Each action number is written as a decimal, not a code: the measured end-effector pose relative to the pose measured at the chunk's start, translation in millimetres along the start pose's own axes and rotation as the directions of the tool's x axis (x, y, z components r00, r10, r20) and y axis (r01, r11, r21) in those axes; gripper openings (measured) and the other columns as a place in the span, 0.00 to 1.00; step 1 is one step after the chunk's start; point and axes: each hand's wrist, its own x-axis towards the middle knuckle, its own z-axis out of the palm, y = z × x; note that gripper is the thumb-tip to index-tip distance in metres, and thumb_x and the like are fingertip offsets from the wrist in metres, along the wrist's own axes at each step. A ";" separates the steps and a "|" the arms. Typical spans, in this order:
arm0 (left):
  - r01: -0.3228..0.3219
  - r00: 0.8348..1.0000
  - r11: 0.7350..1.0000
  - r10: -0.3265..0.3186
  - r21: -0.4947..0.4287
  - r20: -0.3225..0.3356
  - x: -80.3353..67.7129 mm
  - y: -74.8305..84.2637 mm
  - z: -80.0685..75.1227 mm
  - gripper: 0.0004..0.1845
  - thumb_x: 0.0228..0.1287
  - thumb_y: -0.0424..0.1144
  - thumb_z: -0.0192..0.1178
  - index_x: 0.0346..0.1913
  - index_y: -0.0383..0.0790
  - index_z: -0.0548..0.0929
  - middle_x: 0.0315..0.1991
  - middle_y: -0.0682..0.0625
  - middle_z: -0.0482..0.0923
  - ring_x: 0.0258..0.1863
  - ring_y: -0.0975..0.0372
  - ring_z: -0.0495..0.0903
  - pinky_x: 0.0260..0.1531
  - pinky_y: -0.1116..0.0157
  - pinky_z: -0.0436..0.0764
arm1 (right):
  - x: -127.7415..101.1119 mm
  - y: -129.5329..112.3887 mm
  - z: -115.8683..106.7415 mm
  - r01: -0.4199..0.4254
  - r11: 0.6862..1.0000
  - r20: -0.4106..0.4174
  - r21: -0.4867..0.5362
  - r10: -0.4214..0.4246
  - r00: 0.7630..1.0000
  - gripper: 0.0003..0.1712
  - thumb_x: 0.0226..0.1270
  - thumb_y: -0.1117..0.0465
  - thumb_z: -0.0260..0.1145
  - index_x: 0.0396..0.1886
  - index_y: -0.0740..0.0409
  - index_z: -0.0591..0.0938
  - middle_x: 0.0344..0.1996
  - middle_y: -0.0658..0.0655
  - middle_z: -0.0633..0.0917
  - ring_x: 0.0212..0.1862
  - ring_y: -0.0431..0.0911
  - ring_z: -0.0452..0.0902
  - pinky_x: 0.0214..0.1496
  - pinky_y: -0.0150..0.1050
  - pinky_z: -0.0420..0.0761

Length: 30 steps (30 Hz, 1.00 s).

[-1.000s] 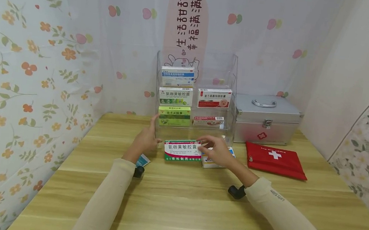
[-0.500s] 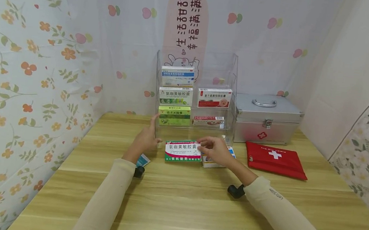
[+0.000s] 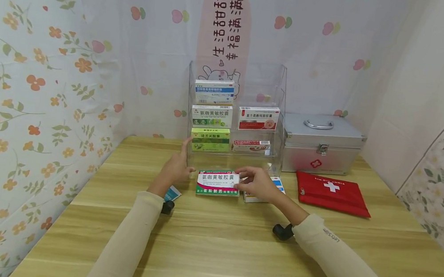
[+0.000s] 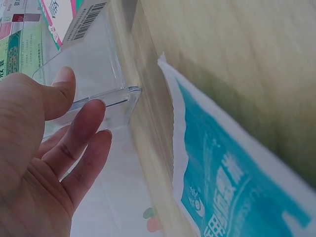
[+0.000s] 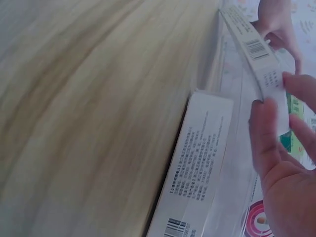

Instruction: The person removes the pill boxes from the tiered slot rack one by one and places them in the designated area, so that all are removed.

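My right hand [image 3: 257,184] pinches the right end of a white, green and magenta medicine box [image 3: 217,183] between thumb and fingers. In the right wrist view the box's pale narrow side [image 5: 256,49] is tilted in the fingers. It is held in front of the lowest tier of a clear display rack [image 3: 236,161]. My left hand [image 3: 177,167] is at the rack's left side, its index finger stretched up along the edge. In the left wrist view its thumb and fingers [image 4: 89,118] lie loosely spread at the clear panel.
Several medicine boxes, including a lime-green box [image 3: 210,140], fill the rack's upper tiers. A white-blue box [image 3: 277,185] lies beneath my right hand. A teal packet [image 4: 217,163] lies by my left wrist. A silver case [image 3: 322,143] and red first-aid pouch [image 3: 331,193] are at right.
The medicine box has shifted slightly left in my right hand, which has followed it and uncovered a bit less of the white-blue box's left part. My left hand has stayed in place.
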 end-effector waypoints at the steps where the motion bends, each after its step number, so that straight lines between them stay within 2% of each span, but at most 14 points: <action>1: -0.001 1.000 1.000 0.001 0.001 0.001 0.0 0.0 0.1 0.61 0.60 0.32 0.70 0.77 0.59 0.31 0.14 0.45 0.71 0.10 0.59 0.67 0.14 0.67 0.67 | 0.1 -0.4 0.3 0.004 1.000 -0.001 -0.012 -0.004 1.000 0.26 0.58 0.63 0.75 0.56 0.64 0.81 0.45 0.62 0.86 0.39 0.47 0.85 0.31 0.40 0.84; 4: -0.007 1.000 1.000 0.007 0.001 -0.003 0.0 0.1 0.3 0.60 0.60 0.32 0.70 0.77 0.58 0.31 0.14 0.45 0.70 0.09 0.60 0.66 0.14 0.66 0.67 | 0.5 -2.0 1.1 0.019 0.999 -0.002 -0.047 -0.019 1.000 0.23 0.60 0.63 0.74 0.56 0.65 0.82 0.44 0.63 0.87 0.40 0.48 0.85 0.33 0.38 0.83; 16: 0.013 1.000 1.000 -0.013 0.008 0.008 -0.3 1.3 0.7 0.61 0.61 0.33 0.70 0.77 0.58 0.31 0.14 0.45 0.71 0.10 0.60 0.67 0.15 0.66 0.68 | 6.0 1.8 7.2 0.002 0.996 -0.002 -0.088 -0.002 1.000 0.17 0.64 0.65 0.71 0.52 0.64 0.85 0.43 0.64 0.87 0.29 0.47 0.82 0.28 0.37 0.79; 23: 0.015 1.000 1.000 -0.015 -0.003 0.019 -1.0 1.8 0.2 0.61 0.61 0.32 0.70 0.77 0.58 0.30 0.14 0.45 0.71 0.10 0.59 0.68 0.14 0.67 0.69 | 5.7 -4.4 11.0 -0.056 0.993 -0.013 -0.102 0.055 0.998 0.20 0.62 0.61 0.73 0.53 0.61 0.85 0.47 0.65 0.86 0.42 0.48 0.84 0.33 0.38 0.83; 30: 0.009 1.000 1.000 -0.010 0.003 0.012 -0.7 1.0 -0.1 0.60 0.61 0.33 0.70 0.77 0.57 0.31 0.14 0.45 0.71 0.10 0.60 0.68 0.15 0.66 0.69 | 6.4 -8.4 14.6 -0.067 0.991 -0.008 -0.112 0.067 0.998 0.20 0.61 0.61 0.73 0.52 0.63 0.85 0.48 0.67 0.84 0.41 0.50 0.84 0.32 0.38 0.83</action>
